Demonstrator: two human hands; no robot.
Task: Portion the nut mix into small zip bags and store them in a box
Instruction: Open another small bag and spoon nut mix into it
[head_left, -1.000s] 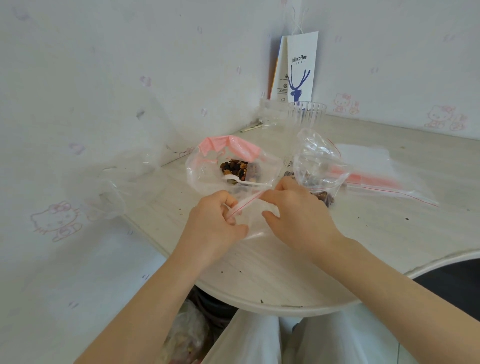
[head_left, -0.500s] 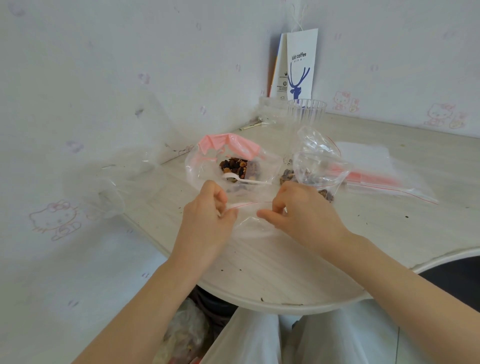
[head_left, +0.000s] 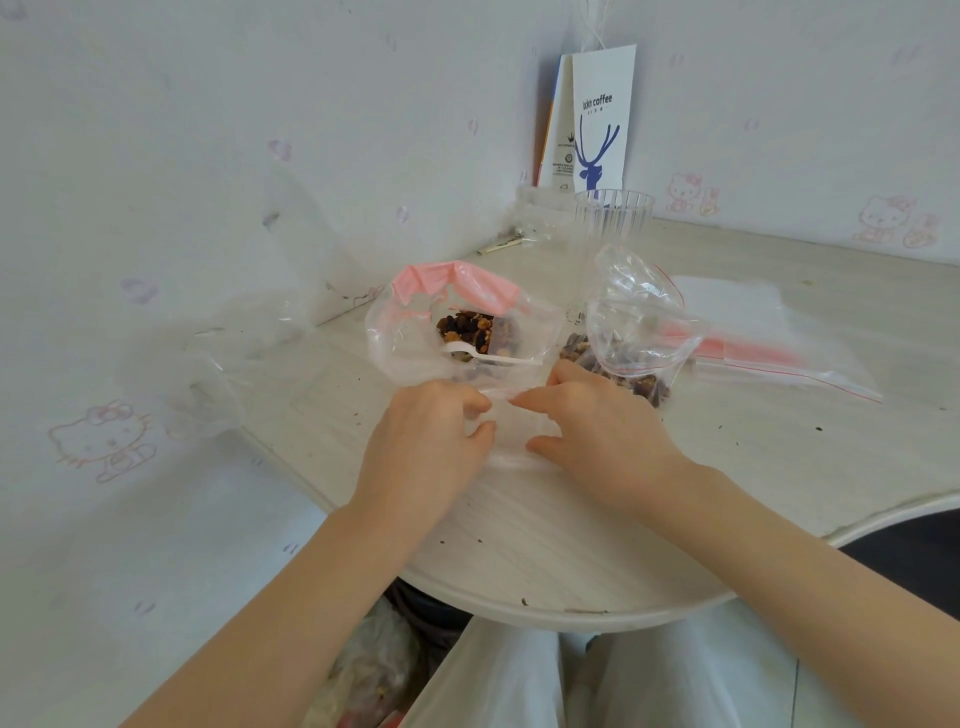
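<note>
A small empty zip bag (head_left: 511, 436) lies between my hands on the round table (head_left: 545, 540). My left hand (head_left: 426, 441) pinches its left side and my right hand (head_left: 602, 431) pinches its right side near the top edge. Just behind, a large clear bag with a pink strip (head_left: 457, 322) lies open, with nut mix (head_left: 475, 330) and a white plastic spoon (head_left: 483, 356) inside. To the right stands a small zip bag filled with nuts (head_left: 634, 343).
A flat stack of empty zip bags (head_left: 769, 343) lies at the right. A clear ribbed cup (head_left: 613, 218) and a white coffee paper bag (head_left: 597, 130) stand at the back by the wall. Crumpled clear plastic (head_left: 208, 374) sits at the left edge. Crumbs dot the table.
The bag's red-lined top, tilted between my fingers a second ago, now lies level. Both hands have lowered slightly toward the table, still pinching the bag's sides.
</note>
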